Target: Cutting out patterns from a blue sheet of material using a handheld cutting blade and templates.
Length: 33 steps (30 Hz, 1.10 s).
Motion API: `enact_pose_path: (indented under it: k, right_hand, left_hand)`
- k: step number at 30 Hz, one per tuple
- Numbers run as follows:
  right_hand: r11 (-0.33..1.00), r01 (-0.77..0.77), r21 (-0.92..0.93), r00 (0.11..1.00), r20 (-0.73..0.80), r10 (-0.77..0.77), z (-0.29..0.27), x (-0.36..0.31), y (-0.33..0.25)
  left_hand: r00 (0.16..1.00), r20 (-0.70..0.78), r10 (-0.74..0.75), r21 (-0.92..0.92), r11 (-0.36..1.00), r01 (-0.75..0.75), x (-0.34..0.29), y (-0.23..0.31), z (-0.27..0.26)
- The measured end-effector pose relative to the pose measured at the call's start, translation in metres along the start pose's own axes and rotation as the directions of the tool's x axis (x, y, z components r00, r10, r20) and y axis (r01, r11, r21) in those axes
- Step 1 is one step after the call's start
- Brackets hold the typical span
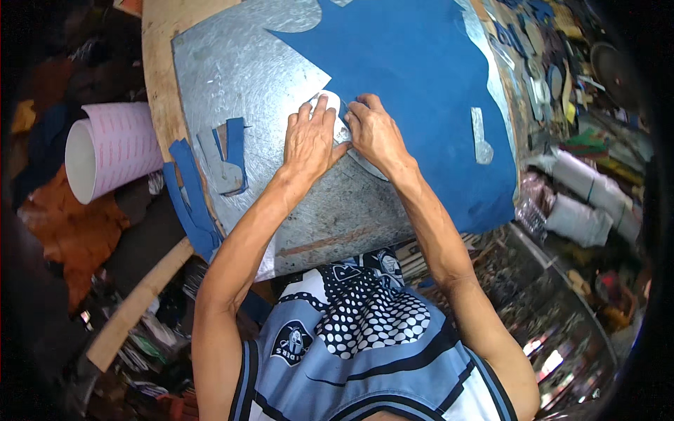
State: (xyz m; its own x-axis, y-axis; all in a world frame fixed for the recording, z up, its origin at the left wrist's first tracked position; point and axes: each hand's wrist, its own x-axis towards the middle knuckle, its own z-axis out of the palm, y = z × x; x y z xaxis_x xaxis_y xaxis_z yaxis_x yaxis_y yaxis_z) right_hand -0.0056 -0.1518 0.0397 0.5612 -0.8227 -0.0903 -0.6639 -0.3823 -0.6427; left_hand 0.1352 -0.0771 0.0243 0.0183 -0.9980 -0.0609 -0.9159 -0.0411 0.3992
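Observation:
A large blue sheet of leather-like material (pixel 428 77) covers the right part of a metal-topped work table (pixel 239 63). At its left edge, a small pale template (pixel 332 100) lies partly under my left hand (pixel 309 137). That hand rests palm down with its fingers stretched over the template. Close beside it, my right hand (pixel 375 133) is closed with bent fingers at the edge of the blue sheet. Whatever it grips is hidden by the fingers. A pale curved edge shows beneath the right wrist.
Blue and grey offcuts (pixel 228 158) lie on the table's left, with blue strips (pixel 188 193) hanging over its edge. A slim clear template (pixel 480 139) rests on the blue sheet. A pink-and-white roll (pixel 116 151) stands left; tools and wrapped rolls (pixel 583 203) crowd the right.

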Motion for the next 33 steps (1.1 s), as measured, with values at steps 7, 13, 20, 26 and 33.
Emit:
enact_pose_path:
  k: [7, 13, 20, 26, 33]
  right_hand:
    - [0.987, -0.161, -0.001, 0.986, -0.042, 0.161, 0.011, -0.006, -0.019]
    - [0.974, -0.224, 0.039, 0.969, -0.097, 0.227, 0.023, -0.015, -0.028]
    - [0.95, -0.294, 0.106, 0.944, -0.124, 0.306, 0.024, -0.015, -0.038]
    - [0.953, -0.292, 0.081, 0.949, -0.098, 0.299, 0.025, -0.023, -0.042]
    - [0.946, -0.322, 0.025, 0.946, -0.021, 0.322, 0.016, -0.022, -0.047]
  left_hand:
    - [0.994, -0.023, 0.11, -0.052, 0.992, -0.111, 0.0, -0.017, -0.005]
    - [0.982, -0.07, 0.173, -0.059, 0.982, -0.178, -0.001, -0.026, 0.0]
    - [0.969, -0.102, 0.226, -0.062, 0.97, -0.233, 0.001, -0.031, -0.002]
    - [0.973, -0.055, 0.222, -0.07, 0.972, -0.226, 0.001, -0.031, -0.003]
    - [0.975, -0.056, 0.215, -0.061, 0.974, -0.218, 0.001, -0.028, -0.003]
